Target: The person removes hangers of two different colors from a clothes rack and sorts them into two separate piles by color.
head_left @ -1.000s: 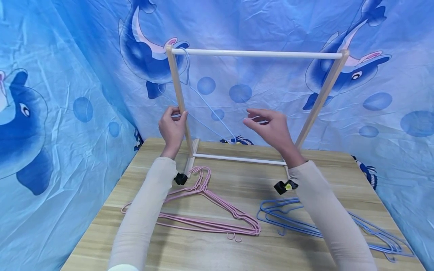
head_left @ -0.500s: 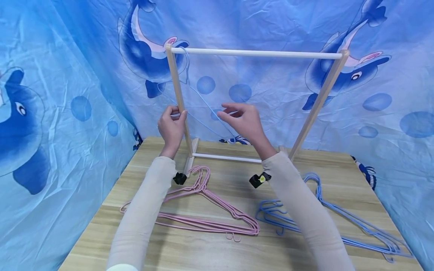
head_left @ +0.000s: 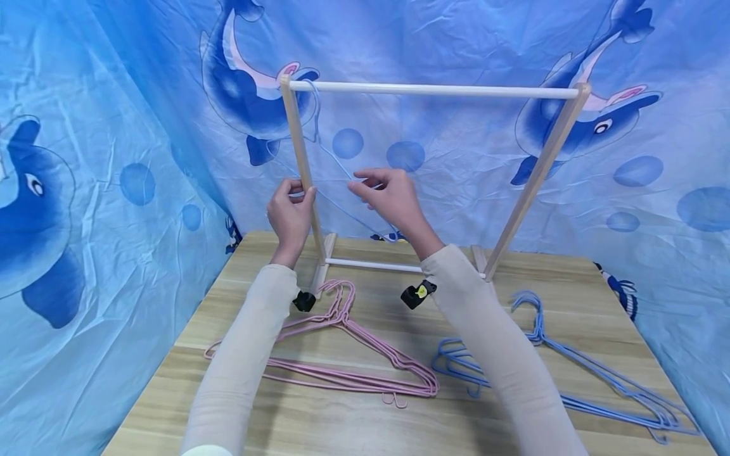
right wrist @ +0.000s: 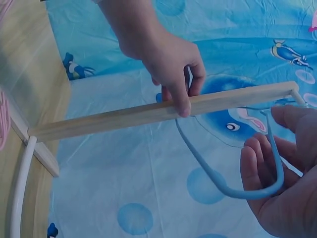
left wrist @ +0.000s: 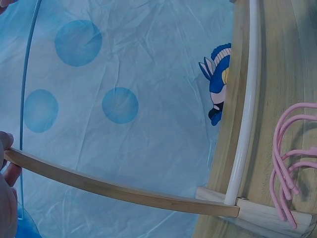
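A blue hanger (head_left: 336, 159) hangs from the white top bar of a clothes rack (head_left: 428, 89), close to its left post. My left hand (head_left: 289, 212) pinches that wooden post between thumb and fingers, about halfway up; the right wrist view shows the thumb (right wrist: 182, 105) on its near side. My right hand (head_left: 388, 195) is at the hanger's right side. In the right wrist view, the blue hanger (right wrist: 223, 186) runs between the right thumb and the bent fingers (right wrist: 250, 161), which stand apart without closing on it. The left wrist view shows the hanger passing behind the post.
Several pink hangers (head_left: 353, 383) lie stacked on the wooden table (head_left: 410, 430) before the rack's left foot. To the right lie several blue hangers (head_left: 604, 367), partly under my right sleeve. A blue dolphin-print curtain (head_left: 456, 38) surrounds the table.
My right hand has moved left from the middle of the rack to the hanging hanger, uncovering more of the blue hangers on the table. The left hand stays on the post.
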Demonstrator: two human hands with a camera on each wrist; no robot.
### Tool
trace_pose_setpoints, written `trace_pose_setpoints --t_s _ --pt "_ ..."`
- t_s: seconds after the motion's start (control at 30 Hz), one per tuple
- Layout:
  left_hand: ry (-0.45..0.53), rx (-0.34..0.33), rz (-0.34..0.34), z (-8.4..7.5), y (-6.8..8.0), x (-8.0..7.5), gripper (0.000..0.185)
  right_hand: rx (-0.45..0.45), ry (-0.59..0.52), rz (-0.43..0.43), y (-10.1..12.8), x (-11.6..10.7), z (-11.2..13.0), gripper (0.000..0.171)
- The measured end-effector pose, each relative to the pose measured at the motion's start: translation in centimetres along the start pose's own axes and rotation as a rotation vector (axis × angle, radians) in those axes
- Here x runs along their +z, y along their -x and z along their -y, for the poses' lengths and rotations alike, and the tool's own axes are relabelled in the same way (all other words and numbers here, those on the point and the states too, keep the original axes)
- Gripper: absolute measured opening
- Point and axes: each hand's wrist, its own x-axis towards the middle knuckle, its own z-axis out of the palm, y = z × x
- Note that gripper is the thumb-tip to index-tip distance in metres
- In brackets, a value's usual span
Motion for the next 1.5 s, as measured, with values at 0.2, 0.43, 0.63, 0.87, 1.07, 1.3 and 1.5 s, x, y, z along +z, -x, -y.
trace_pose_setpoints --t_s 0.2,0.43,0.63,0.87,1.07,1.3,1.5 --pt "-0.001 -0.009 -0.006 0.0 0.0 0.1 0.024 -0.002 0.051 -0.008 0.1 0.3 0.2 0.029" --pt "-0.006 -0.004 -0.013 -0.1 0.2 0.1 0.023 -0.016 0.115 -0.064 0.3 0.0 0.3 0.027" --pt "-0.007 0.000 -0.005 -0.1 0.3 0.1 0.026 -0.038 0.093 -0.122 0.3 -1.0 0.6 0.024" --pt "-0.004 -0.002 -0.001 -0.2 0.4 0.1 0.026 -0.037 0.113 -0.144 1.2 -3.5 1.8 0.025" --pt "-0.012 -0.003 -0.003 -0.2 0.4 0.0 0.027 -0.064 0.162 -0.163 2.9 -6.1 2.5 0.025" --pt "-0.012 -0.003 -0.018 -0.2 0.2 0.3 0.027 -0.107 0.190 -0.190 4.9 -9.0 1.5 0.022" --pt "-0.015 -0.018 -0.015 -0.3 0.2 0.5 0.029 -0.151 0.262 -0.202 7.0 -11.4 0.1 0.021"
